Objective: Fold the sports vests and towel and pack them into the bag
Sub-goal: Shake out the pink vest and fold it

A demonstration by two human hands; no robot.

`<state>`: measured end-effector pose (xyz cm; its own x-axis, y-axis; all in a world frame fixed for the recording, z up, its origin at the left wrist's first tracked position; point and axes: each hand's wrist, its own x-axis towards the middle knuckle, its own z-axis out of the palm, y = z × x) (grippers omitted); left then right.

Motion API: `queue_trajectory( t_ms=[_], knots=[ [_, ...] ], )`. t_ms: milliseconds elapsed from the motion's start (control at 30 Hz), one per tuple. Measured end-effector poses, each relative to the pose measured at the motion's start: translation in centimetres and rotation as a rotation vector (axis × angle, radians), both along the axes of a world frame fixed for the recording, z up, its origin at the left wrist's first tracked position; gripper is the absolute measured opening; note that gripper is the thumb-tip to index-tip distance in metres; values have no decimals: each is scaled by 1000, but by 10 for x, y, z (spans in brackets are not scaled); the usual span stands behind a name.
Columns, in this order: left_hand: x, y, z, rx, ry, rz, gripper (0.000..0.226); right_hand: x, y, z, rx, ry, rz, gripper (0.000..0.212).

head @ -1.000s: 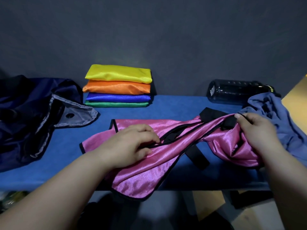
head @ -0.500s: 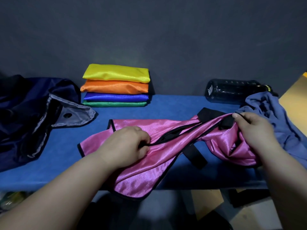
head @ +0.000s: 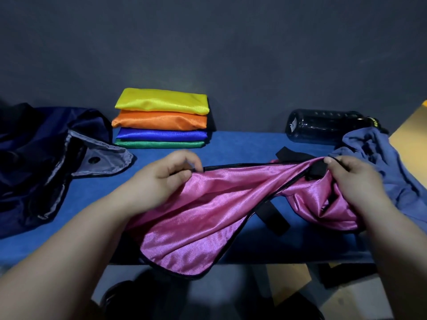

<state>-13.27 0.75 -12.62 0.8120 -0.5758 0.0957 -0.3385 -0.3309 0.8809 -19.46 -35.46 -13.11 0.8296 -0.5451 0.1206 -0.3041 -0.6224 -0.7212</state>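
both hands, left hand (head: 159, 181) and right hand (head: 355, 181), have fingers clamped on the shiny ribbed pink vest (head: 208, 215) with black trim, draped over the blue fuzzy surface (head: 242, 146).

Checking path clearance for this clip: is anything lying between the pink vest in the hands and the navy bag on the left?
Nothing visible does. The left hand and right hand grip the pink vest; only bare blue tabletop lies between it and the navy bag. The folded stack sits further back, off that path.
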Motion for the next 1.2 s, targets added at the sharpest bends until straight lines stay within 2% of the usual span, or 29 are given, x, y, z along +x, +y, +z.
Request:
queue_trajectory(
  t_ms=[133,167,233,267,333,367,467,567,700,833,900,967,1000,1133,1200],
  knots=[
    [1,0,-5,325,-103,-184,39,0,-1,-1,-6,10,-2,27],
    [-1,-1,-7,403,-109,-219,35,1,-1,-1,-2,12,-6,27],
    [-6,-6,-12,506,-135,-246,13,1,-1,-2,-4,13,-13,27],
    [-7,-8,-16,548,-173,-254,13,1,-1,-2,-6,13,-13,28],
    [-8,-9,-21,622,-249,-253,43,1,0,-1,-9,16,-13,29],
    [-7,-10,-23,644,-286,-244,46,1,0,-1,-10,18,-14,29],
    [-5,-10,-26,580,-320,-219,24,1,-1,-4,-2,2,-14,31],
    [-2,-9,-25,466,-260,-203,26,1,-2,-5,8,11,-21,30],
    [3,-4,-20,389,-158,-162,39,0,-1,-3,17,19,-14,29],
    [5,-1,-12,227,26,-181,42,1,-1,-3,25,28,-17,30],
    [7,2,-13,277,-37,-216,40,0,-1,-3,29,27,-16,31],
    [8,5,-15,406,-190,-246,14,0,-1,-2,28,20,-12,30],
    [8,6,-16,462,-224,-258,13,0,0,-2,26,18,-10,29],
    [5,6,-18,429,-163,-269,41,0,-1,-1,21,8,-8,31],
    [3,3,-17,496,-187,-265,55,0,0,-1,17,6,-10,31]
  ],
)
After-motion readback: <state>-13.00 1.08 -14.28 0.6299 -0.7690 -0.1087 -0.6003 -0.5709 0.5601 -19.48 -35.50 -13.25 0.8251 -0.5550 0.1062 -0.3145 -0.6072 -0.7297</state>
